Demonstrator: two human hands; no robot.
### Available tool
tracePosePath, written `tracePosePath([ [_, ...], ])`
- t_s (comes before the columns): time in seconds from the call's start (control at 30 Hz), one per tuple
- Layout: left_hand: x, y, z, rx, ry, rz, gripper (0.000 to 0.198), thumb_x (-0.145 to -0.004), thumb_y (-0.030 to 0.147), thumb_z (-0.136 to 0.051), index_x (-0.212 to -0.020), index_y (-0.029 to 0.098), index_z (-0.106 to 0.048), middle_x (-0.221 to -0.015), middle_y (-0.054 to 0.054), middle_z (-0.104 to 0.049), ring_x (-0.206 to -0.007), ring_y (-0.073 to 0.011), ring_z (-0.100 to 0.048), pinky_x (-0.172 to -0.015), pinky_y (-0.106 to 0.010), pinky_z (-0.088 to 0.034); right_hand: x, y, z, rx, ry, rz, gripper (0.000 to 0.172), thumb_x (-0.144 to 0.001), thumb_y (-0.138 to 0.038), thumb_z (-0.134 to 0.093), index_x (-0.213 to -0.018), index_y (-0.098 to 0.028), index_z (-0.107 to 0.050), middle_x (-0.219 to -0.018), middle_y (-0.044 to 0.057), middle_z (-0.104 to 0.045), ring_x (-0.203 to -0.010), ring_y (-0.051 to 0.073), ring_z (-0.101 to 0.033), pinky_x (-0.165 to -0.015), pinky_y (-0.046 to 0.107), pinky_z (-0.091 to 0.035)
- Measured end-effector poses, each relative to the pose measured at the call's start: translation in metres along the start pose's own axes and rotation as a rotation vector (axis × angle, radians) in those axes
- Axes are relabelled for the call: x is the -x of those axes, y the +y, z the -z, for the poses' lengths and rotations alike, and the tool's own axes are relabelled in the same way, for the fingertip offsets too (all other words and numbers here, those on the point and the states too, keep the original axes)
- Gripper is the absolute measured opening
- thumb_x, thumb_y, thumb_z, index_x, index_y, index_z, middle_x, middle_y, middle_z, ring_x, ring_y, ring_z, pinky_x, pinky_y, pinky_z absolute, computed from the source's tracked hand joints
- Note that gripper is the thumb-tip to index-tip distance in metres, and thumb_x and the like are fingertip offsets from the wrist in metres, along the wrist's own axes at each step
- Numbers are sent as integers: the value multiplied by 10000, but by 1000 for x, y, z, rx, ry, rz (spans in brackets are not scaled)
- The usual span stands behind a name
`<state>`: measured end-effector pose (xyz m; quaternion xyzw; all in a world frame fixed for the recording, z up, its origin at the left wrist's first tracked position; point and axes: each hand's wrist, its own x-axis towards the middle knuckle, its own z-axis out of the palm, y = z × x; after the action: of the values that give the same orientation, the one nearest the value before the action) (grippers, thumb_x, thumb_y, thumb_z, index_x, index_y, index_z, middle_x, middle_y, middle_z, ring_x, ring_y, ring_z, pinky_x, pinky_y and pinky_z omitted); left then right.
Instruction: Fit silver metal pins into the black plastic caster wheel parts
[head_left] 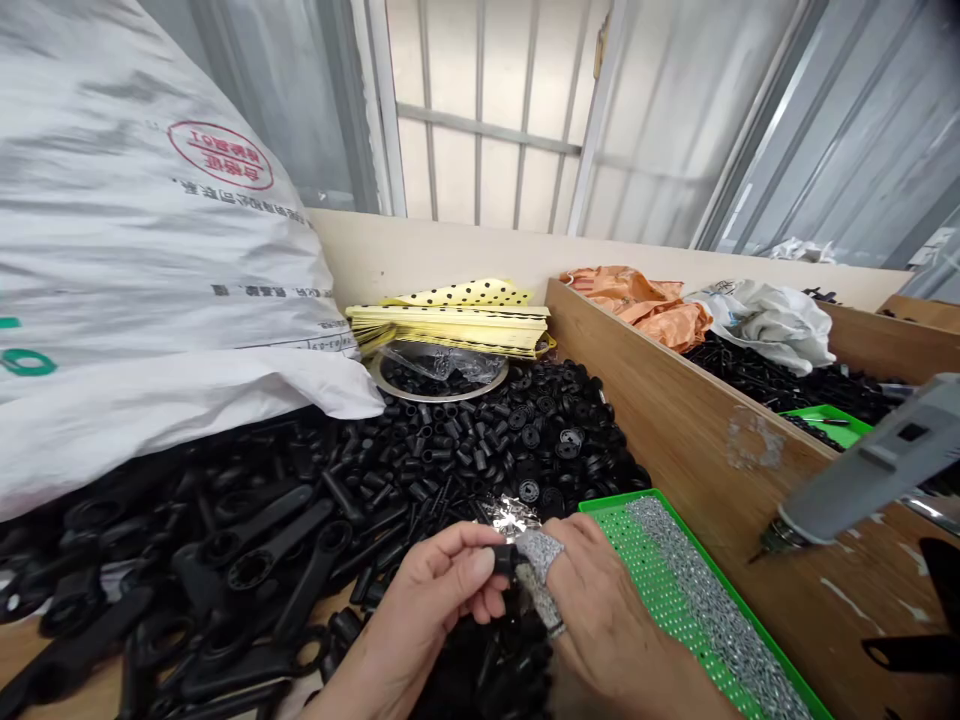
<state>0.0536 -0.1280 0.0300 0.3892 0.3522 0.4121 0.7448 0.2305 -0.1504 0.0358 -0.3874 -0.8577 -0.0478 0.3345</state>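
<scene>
Head view: the person's two bare hands work low in the frame, just above a heap of black plastic parts. The left hand (427,610) pinches a small black plastic part (506,560) between thumb and curled fingers, nearly closed on it. The right hand (615,610) is curled around a silver beaded strip (538,553), which runs down past the fingers and touches the black part. A crumpled piece of silver foil (511,516) lies just behind the hands.

The heap holds black wrench-shaped handles (262,545), short black sleeves (427,440) and round black discs (529,430). Beyond it, a steel bowl (442,392) holds a clear plastic bag and more black parts, beside a stack of yellow paper (450,330). A large white woven sack (150,220) with a red stamp slumps over the heap's left side.

To the right, a green perforated tray (660,590) carries more silver strip (697,600) against a wooden partition (697,440). A grey power drill (862,470) hangs over the partition. Past it lie an orange sack (637,305) and a white bag (765,325).
</scene>
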Motion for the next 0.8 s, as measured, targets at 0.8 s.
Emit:
tracePosePath([
  [0.8,20,-11,12,-929,-61,-607,178,-834,174,-593,-960,264,-680,-877,-37,-721,-775,-203,-661,-695,-221,-482,32,-17,-13,-891,-205,-780,275,-926,-382,-410,-788,-203,-566,-675,3,-532,-677,168,-545,-598,251,-452],
])
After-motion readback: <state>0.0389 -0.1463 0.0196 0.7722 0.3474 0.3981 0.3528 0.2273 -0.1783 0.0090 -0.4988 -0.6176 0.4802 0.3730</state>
